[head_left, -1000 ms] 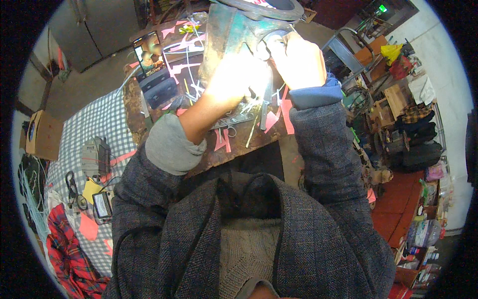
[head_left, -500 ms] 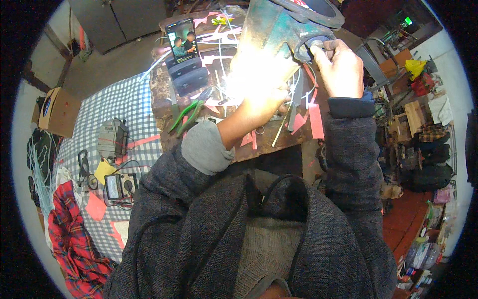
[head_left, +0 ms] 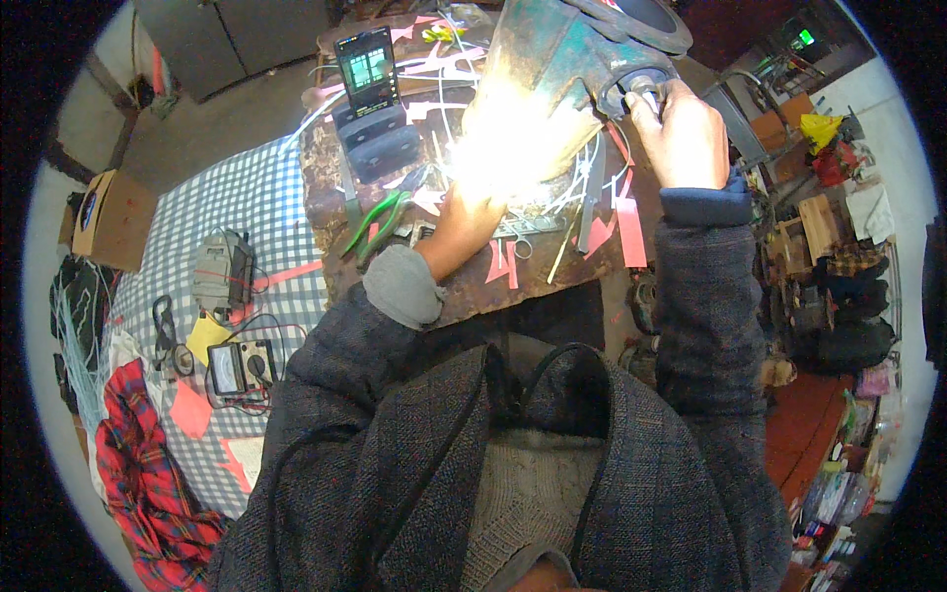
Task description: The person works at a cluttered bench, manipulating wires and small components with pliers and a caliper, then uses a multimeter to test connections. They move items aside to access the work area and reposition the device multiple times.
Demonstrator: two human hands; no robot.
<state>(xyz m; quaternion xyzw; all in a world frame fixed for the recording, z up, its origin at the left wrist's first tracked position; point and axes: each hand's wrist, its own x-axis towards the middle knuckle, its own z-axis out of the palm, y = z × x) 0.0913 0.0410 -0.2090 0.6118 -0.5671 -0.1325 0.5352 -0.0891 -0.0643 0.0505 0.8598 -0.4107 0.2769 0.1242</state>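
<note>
A worn green metal casing (head_left: 545, 51) with a large dark ring at its top leans over the wooden worktable (head_left: 449, 296). My right hand (head_left: 689, 140) is closed at the casing's side opening, thumb and fingers pinching a round dark metal fitting (head_left: 645, 83) there. Strong glare washes out the casing's lower part. My left hand (head_left: 466, 229) reaches to that bright spot, and its fingers are lost in the light. Left of it lie green-handled pliers (head_left: 377, 223). A small pair of scissors (head_left: 520, 248) rests near the table's front edge.
A lit phone (head_left: 367, 71) stands in a black holder (head_left: 379, 144). White wires and red paper strips (head_left: 629, 233) litter the tabletop. On the checked cloth at left are an analogue multimeter (head_left: 240, 368) and a grey pouch-like object (head_left: 223, 272). Crowded shelves (head_left: 838, 296) line the right.
My left hand has drawn back leftward and lower along the casing, deeper into the glare. My right hand and the casing have shifted slightly right. The phone's picture has changed.
</note>
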